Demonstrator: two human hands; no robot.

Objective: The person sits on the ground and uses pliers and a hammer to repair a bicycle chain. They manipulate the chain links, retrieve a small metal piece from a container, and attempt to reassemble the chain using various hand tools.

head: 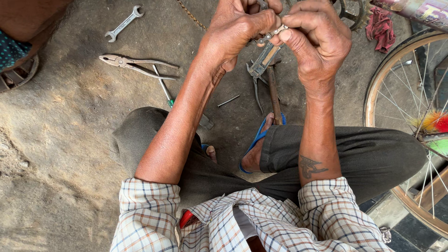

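Both hands' grip [273, 32] on a short chain piece [269, 34].

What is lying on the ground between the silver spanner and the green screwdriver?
In the head view, long-nosed metal pliers lie on the dirt between the silver open-ended spanner and the thin green-handled screwdriver.

Single head cam, steep look-down, close over hands [280, 32], lap, ground [60, 140].

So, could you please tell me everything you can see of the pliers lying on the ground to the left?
The pliers lie flat on the dusty ground, bare grey metal, worn. Their jaws point left and are slightly parted; the two slim handles spread to the right. A green-handled screwdriver lies against the lower handle. Neither hand touches them.
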